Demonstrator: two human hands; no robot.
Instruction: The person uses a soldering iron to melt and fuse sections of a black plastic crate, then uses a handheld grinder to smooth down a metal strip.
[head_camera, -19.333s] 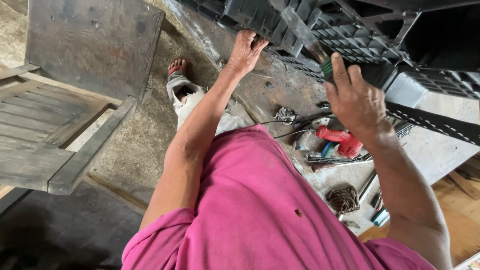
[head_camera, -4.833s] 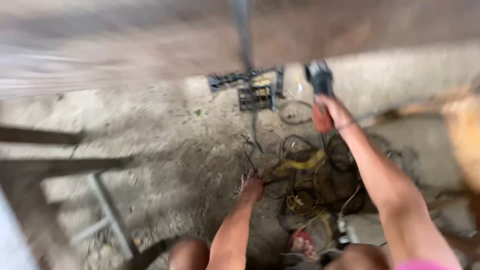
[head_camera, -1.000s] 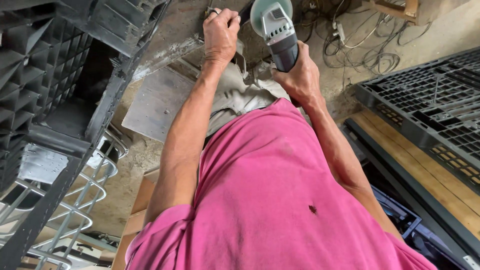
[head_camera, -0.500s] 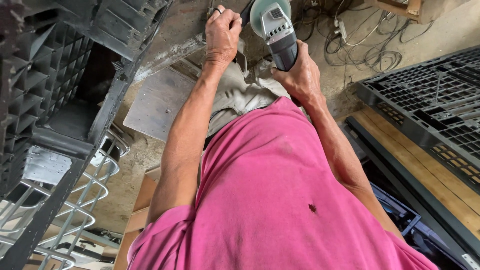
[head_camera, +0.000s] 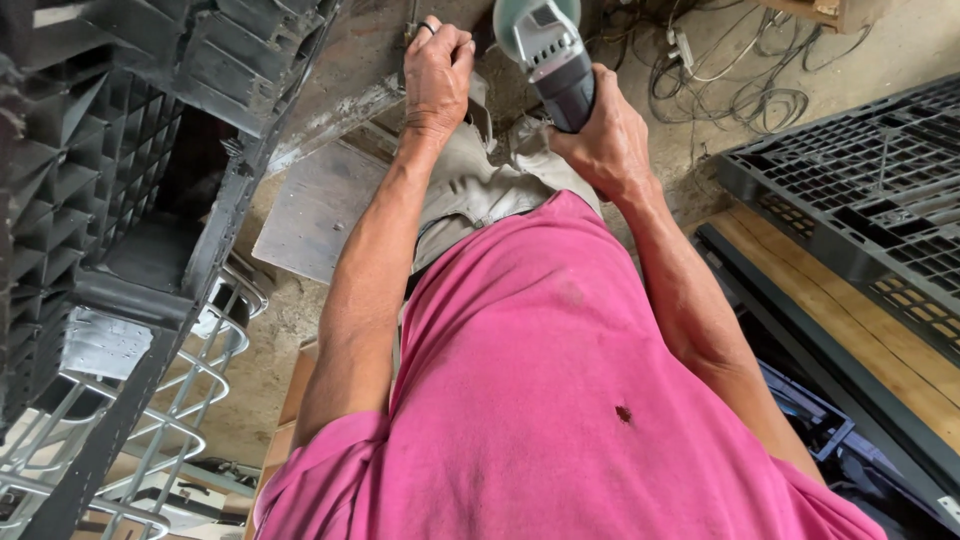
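Note:
I look down over my pink shirt. My right hand (head_camera: 600, 140) grips the dark body of a grey angle grinder (head_camera: 548, 55), whose round guard points away from me at the top edge. My left hand (head_camera: 437, 70), with a ring on one finger, is closed around something small by the grinder's head; what it holds is hidden. Both hands are over a dirty metal bar (head_camera: 340, 100) that runs off to the left.
A black plastic pallet (head_camera: 120, 150) stands on the left, with a white wire rack (head_camera: 150, 430) below it. Another black pallet (head_camera: 870, 190) lies on wooden boards (head_camera: 830, 310) at the right. Tangled cables (head_camera: 720, 70) lie on the concrete floor beyond the hands. A flat grey board (head_camera: 320, 205) lies under my left arm.
Over the last second both hands have shifted very little, with the grinder held the same way. Much earlier I was reaching down among cables on the floor.

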